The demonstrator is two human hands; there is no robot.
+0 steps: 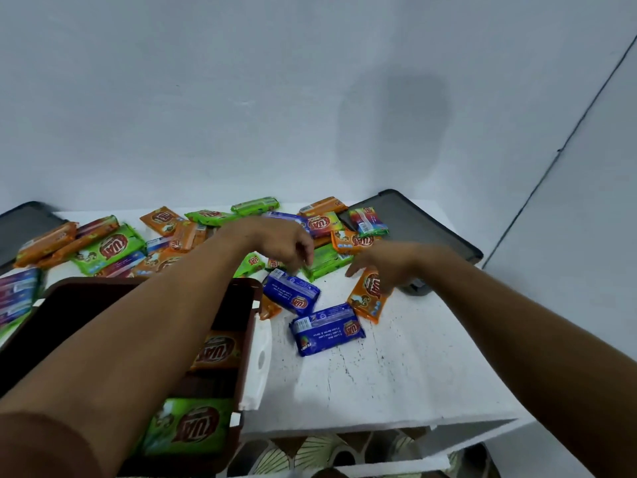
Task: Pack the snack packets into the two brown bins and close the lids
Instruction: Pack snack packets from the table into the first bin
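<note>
Many snack packets in orange, green, blue and rainbow wrappers lie scattered over the white table [379,367]. A brown bin [249,343] stands open at the lower left, with an orange packet [215,350] and a green packet [188,426] inside. My left hand [286,244] reaches over the bin. Its loosely curled fingers hang just above a blue packet [291,293] and the edge of a green one [327,263], and I see nothing gripped. My right hand [382,265] is spread, fingers straight, over an orange packet [368,300]. Another blue packet [327,329] lies nearer to me.
A dark grey lid [424,224] lies at the back right with a rainbow packet [368,220] on it. Another dark lid [20,225] shows at the back left. A wall stands right behind the table. The table's front edge runs at the lower right, over patterned floor.
</note>
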